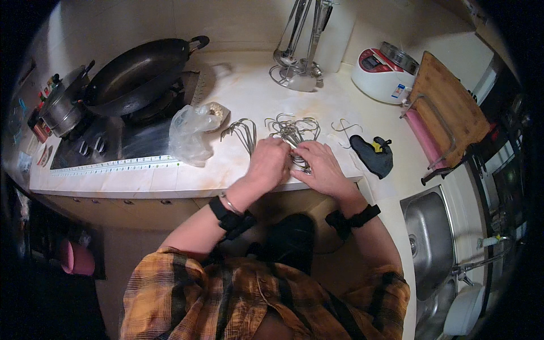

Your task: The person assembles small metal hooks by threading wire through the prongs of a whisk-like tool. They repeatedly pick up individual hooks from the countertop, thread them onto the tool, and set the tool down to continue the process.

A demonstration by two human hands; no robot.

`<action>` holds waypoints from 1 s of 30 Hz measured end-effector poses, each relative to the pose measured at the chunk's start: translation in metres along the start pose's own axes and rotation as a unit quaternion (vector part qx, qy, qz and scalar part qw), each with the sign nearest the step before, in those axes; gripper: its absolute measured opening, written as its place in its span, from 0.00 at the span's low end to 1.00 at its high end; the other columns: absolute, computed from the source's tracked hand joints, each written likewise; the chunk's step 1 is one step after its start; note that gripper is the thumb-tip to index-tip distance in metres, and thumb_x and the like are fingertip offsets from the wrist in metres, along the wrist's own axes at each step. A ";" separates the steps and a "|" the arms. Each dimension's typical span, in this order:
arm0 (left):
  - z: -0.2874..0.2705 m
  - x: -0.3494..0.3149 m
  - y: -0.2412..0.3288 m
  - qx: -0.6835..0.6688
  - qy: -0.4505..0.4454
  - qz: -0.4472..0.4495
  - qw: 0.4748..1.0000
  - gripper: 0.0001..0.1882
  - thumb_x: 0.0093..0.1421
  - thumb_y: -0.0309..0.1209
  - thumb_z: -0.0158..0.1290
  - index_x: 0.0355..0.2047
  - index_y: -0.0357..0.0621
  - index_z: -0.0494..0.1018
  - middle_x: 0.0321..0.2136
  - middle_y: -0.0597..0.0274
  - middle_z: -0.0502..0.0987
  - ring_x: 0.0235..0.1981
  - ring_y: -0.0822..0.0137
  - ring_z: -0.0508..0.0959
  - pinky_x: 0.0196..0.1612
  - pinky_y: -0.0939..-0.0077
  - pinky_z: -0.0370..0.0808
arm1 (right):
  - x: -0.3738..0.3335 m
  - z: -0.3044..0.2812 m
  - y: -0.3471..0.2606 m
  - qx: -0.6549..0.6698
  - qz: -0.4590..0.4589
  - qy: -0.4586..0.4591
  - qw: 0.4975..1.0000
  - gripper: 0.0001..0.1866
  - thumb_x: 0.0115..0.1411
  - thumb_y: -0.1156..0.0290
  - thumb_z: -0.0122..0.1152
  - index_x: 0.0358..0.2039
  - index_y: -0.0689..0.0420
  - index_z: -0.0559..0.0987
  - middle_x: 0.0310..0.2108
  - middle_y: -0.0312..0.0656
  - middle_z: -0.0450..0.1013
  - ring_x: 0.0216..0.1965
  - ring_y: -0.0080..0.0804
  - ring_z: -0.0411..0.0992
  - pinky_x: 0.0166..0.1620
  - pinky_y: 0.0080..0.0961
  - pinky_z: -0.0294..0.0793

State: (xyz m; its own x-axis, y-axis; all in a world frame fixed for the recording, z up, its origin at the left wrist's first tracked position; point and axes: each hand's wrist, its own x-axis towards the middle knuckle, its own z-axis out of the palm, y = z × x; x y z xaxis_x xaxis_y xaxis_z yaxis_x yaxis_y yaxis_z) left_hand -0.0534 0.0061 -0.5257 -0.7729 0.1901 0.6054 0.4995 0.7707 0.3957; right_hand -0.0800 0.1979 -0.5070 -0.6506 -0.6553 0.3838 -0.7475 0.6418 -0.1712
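Note:
A tangled pile of metal wire hooks [292, 126] lies on the counter just beyond my hands. My left hand [271, 162] is closed, its fingertips pinching a hook at the near side of the pile. Close against it, my right hand [322, 169] has its thumb and fingers bent together on the same piece of metal; the exact grip is partly hidden. To the left, a row of similar hooks [243, 134] lies side by side in a bunch. Two or so loose S-shaped hooks [347, 128] rest to the right of the pile.
A crumpled plastic bag [192, 133] sits left, beside the stove [122, 136] with a large wok [139, 76]. Behind stands a utensil rack [300, 79]. On the right are a dark cloth mitt-like item [373, 156], rice cooker [381, 76], cutting board [447, 102] and sink [428, 243].

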 end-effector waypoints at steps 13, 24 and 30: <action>-0.056 -0.018 -0.054 0.035 -0.147 0.133 0.979 0.15 0.51 0.27 0.56 0.40 0.43 0.74 0.44 0.58 0.73 0.49 0.56 0.70 0.51 0.59 0.68 | 0.015 0.004 0.002 0.007 -0.024 0.022 0.999 0.22 0.53 0.61 0.63 0.47 0.57 0.76 0.52 0.47 0.67 0.56 0.44 0.62 0.59 0.48 0.57; -0.052 -0.028 -0.042 0.066 -0.192 0.176 0.963 0.09 0.51 0.27 0.52 0.34 0.39 0.73 0.35 0.56 0.71 0.41 0.58 0.71 0.45 0.67 0.67 | 0.011 0.009 -0.033 0.074 -0.098 -0.018 0.992 0.28 0.50 0.57 0.66 0.47 0.62 0.75 0.49 0.49 0.67 0.54 0.45 0.62 0.57 0.39 0.59; -0.045 -0.042 -0.031 0.046 -0.160 0.206 0.964 0.09 0.49 0.25 0.52 0.33 0.39 0.71 0.35 0.56 0.71 0.40 0.57 0.71 0.46 0.67 0.67 | 0.000 0.012 -0.037 0.063 -0.114 -0.010 0.991 0.33 0.46 0.56 0.70 0.48 0.62 0.73 0.47 0.48 0.67 0.54 0.44 0.62 0.57 0.39 0.59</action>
State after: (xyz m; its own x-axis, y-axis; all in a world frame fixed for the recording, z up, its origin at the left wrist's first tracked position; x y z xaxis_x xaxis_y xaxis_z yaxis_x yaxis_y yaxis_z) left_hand -0.0183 -0.0535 -0.5323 -0.6053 0.6575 0.4486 0.7640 0.6381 0.0957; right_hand -0.0539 0.1690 -0.5117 -0.4643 -0.7866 0.4071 -0.8855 0.4216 -0.1952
